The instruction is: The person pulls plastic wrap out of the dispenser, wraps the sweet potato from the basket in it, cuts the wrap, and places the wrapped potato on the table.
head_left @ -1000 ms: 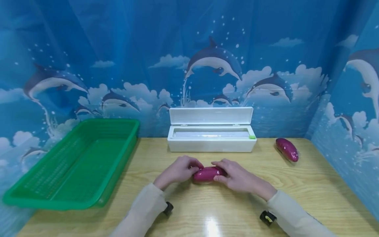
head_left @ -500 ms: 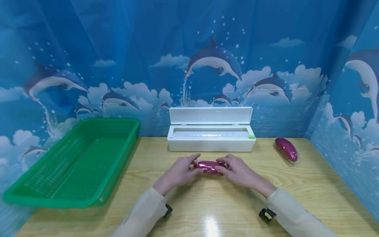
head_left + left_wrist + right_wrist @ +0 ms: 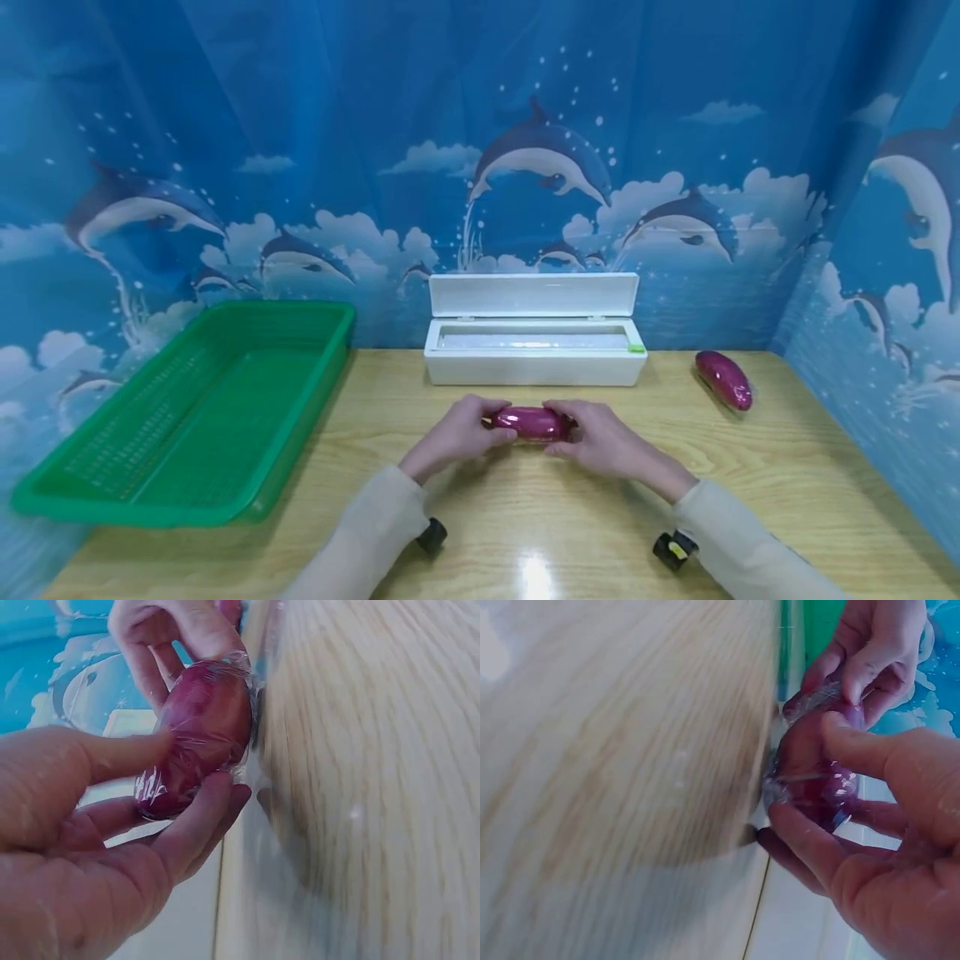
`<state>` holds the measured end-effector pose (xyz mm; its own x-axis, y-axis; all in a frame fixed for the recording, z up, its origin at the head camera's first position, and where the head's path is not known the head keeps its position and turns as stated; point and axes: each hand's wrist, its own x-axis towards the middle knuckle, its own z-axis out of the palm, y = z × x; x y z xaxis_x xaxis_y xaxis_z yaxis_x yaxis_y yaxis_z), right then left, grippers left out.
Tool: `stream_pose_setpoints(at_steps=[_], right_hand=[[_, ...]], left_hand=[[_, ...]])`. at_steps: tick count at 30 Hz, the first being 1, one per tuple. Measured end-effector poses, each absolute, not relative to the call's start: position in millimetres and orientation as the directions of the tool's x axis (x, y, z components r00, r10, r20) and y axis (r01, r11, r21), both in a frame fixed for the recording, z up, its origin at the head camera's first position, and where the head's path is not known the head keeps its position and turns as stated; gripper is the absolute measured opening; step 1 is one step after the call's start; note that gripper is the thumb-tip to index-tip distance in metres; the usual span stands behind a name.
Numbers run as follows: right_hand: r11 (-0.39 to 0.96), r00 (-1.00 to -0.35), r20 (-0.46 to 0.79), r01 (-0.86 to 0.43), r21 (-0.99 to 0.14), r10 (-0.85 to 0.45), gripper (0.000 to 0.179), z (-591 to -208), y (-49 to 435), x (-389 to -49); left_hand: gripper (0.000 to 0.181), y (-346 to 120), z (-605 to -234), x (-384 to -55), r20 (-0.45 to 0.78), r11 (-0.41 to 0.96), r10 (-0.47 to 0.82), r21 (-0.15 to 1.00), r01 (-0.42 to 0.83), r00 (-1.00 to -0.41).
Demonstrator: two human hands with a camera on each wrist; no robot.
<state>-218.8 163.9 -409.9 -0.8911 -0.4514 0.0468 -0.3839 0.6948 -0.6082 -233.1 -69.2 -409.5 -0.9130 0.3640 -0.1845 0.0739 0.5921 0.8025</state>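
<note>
A purple sweet potato wrapped in clear cling film lies crosswise between my hands, just in front of the white box. My left hand grips its left end, thumb on the near side. The right end is held by my right hand. In the left wrist view the film on the sweet potato is wrinkled and shiny, with loose folds at the ends. The right wrist view has the thumb and fingers of my right hand around the wrapped end. Fingers hide both tips.
Behind my hands stands a white cling film box, its lid raised and a green slider at the right. A green basket sits on the left. Another wrapped sweet potato lies at the table's back right, near the dolphin-print curtain.
The sweet potato has shifted slightly away from me, toward the white box, and been turned a little in my fingers. Both hands have adjusted their grip at its ends.
</note>
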Motion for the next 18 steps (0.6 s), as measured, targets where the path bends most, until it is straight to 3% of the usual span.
stream_pose_setpoints(at_steps=[2, 10, 18], right_hand=[[0.7, -0.892, 0.046, -0.384, -0.603, -0.45, 0.065, -409, 164, -218], [0.675, -0.915, 0.102, -0.359, -0.645, -0.389, 0.053, -408, 161, -218], [0.659, -0.926, 0.066, -0.313, -0.684, -0.372, 0.045, -404, 167, -218]], left_hand=[[0.056, -68, -410, -234, -0.211, 0.527, 0.349, 0.85, 0.005, -0.913], [0.036, -60, -406, -236, -0.272, 0.253, 0.222, 0.943, -0.214, -0.936], [0.029, -57, -407, -236, -0.271, 0.238, 0.193, 0.945, -0.223, -0.943]])
